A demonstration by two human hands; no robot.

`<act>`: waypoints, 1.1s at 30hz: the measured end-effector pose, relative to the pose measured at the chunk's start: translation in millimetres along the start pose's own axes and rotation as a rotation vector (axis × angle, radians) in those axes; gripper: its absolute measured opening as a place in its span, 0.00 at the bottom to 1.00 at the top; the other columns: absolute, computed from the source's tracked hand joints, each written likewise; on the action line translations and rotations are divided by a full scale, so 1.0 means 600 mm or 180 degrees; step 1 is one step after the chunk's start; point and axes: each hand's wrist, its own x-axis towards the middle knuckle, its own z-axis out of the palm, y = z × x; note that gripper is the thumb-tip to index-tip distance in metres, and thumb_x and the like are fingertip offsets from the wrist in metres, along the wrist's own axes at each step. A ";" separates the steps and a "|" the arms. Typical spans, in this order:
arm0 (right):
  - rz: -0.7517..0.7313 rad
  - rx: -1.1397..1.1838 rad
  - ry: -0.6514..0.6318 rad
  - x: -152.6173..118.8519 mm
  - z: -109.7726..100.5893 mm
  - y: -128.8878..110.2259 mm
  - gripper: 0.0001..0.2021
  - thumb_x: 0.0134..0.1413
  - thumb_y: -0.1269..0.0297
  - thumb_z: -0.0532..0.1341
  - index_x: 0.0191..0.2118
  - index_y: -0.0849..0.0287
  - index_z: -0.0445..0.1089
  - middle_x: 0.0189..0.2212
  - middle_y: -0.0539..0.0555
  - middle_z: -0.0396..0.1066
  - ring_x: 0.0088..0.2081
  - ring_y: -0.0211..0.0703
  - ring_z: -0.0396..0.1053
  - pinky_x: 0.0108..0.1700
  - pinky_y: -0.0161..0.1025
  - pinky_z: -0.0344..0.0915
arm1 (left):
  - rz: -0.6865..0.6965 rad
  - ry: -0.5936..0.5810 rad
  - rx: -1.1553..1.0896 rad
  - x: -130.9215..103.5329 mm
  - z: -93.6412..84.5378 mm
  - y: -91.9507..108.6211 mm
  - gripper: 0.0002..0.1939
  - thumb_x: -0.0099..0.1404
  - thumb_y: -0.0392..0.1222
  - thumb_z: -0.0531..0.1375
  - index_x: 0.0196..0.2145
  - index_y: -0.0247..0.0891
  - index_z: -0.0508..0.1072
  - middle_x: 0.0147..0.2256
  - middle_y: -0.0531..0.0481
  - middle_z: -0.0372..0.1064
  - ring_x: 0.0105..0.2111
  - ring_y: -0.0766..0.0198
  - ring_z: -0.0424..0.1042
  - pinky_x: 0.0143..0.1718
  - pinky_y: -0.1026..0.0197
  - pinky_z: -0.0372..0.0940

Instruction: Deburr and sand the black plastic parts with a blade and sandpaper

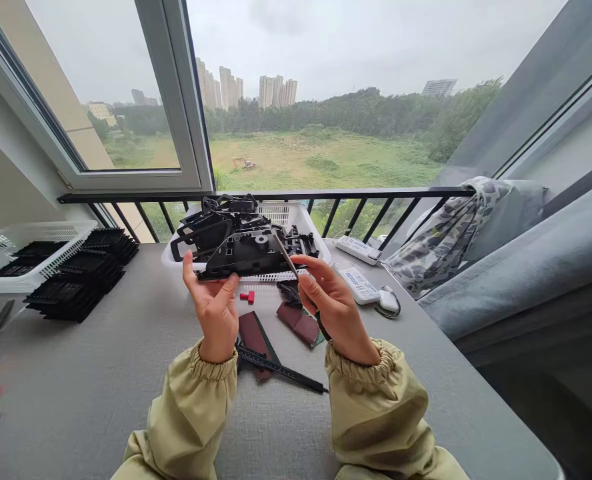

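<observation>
My left hand (213, 310) is closed around the lower left edge of a black molded plastic part (249, 252), which is raised in front of a white basket (321, 248). Between the fingers and thumb of my right hand (333, 300) is a slim grey metal tool (285, 253) that looks like a file. Its flat tip lies over the right side of the part; whether it touches cannot be seen. Part of its dark lower end (322, 328) shows below my palm. More black plastic parts (229, 217) are heaped in the basket behind.
Below my hands lie reddish-brown sandpaper pieces (296, 321), a black caliper (281, 368) and a small red piece (247, 297). Stacked black parts (83, 273) and another white basket (41, 283) stand left. White power strips (357, 283) lie right. A black railing (366, 194) runs behind.
</observation>
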 end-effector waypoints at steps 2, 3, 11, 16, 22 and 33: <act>0.0008 0.0024 0.0013 -0.001 0.003 0.000 0.22 0.57 0.45 0.61 0.49 0.55 0.70 0.15 0.40 0.47 0.16 0.31 0.46 0.16 0.31 0.45 | -0.0124 0.0143 -0.0120 0.000 0.001 -0.002 0.40 0.47 0.31 0.70 0.55 0.52 0.64 0.40 0.57 0.75 0.38 0.68 0.75 0.42 0.65 0.70; 0.0021 0.0033 0.0022 -0.002 0.004 0.000 0.22 0.57 0.45 0.61 0.49 0.55 0.70 0.14 0.40 0.47 0.16 0.31 0.46 0.16 0.31 0.45 | -0.0227 0.0182 -0.0177 0.000 0.001 -0.003 0.37 0.48 0.31 0.70 0.54 0.51 0.67 0.36 0.58 0.75 0.37 0.68 0.75 0.42 0.65 0.70; 0.0130 0.0176 -0.0114 -0.002 0.015 0.008 0.23 0.55 0.44 0.62 0.48 0.56 0.72 0.14 0.41 0.47 0.16 0.31 0.44 0.16 0.32 0.41 | -0.1248 -0.0141 -0.0249 -0.004 0.010 -0.002 0.13 0.47 0.36 0.71 0.33 0.38 0.78 0.30 0.52 0.78 0.30 0.66 0.77 0.36 0.63 0.75; 0.0166 0.0132 -0.0307 -0.002 0.015 0.012 0.24 0.56 0.45 0.62 0.52 0.56 0.70 0.14 0.41 0.48 0.16 0.31 0.43 0.17 0.33 0.40 | -0.1432 -0.0605 0.0124 -0.011 0.013 0.000 0.10 0.45 0.37 0.72 0.28 0.36 0.79 0.26 0.52 0.77 0.24 0.68 0.75 0.21 0.71 0.68; 0.0190 0.0104 -0.0448 -0.001 0.019 0.002 0.23 0.55 0.45 0.62 0.49 0.57 0.69 0.19 0.43 0.57 0.17 0.29 0.46 0.17 0.33 0.41 | -0.1573 -0.0579 0.0072 -0.010 0.013 -0.003 0.09 0.46 0.36 0.70 0.28 0.36 0.79 0.28 0.51 0.79 0.23 0.66 0.76 0.21 0.69 0.68; -0.0045 -0.0271 -0.0555 -0.001 0.003 0.007 0.18 0.58 0.51 0.61 0.51 0.52 0.75 0.44 0.55 0.74 0.35 0.39 0.69 0.34 0.36 0.66 | -0.1353 -0.0856 -0.0077 -0.009 0.004 -0.006 0.04 0.51 0.37 0.66 0.27 0.35 0.80 0.33 0.45 0.80 0.32 0.55 0.80 0.39 0.56 0.75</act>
